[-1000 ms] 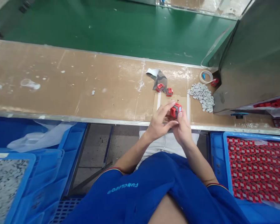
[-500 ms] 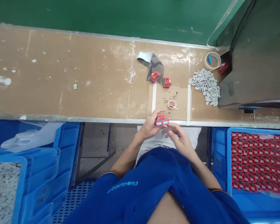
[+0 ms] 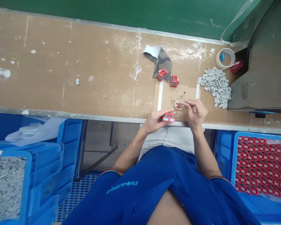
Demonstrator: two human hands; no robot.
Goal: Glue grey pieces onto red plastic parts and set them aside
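Note:
A small red and grey plastic piece (image 3: 169,117) with two pale blue windows, like a toy vehicle part, is gripped by my left hand (image 3: 154,121) at the table's front edge. My right hand (image 3: 197,113) pinches a thin white stick (image 3: 183,103), its tip in a small round cup (image 3: 178,105) of reddish content. Dark crumbs (image 3: 180,96) lie behind the cup. Two more red and grey pieces, one (image 3: 162,74) on a camouflage strip (image 3: 165,61) and one (image 3: 174,81) beside it, sit farther back.
Many small grey parts (image 3: 216,86) are heaped to the right, near a tape roll (image 3: 225,58) and a grey metal machine (image 3: 259,72). A blue crate of red pieces (image 3: 262,165) stands at the right; a crate of grey parts (image 3: 8,187) is at the left.
My right hand has moved from beside the red piece up and right to the cup and now pinches the stick. My left hand still holds the red piece. The view has shifted slightly.

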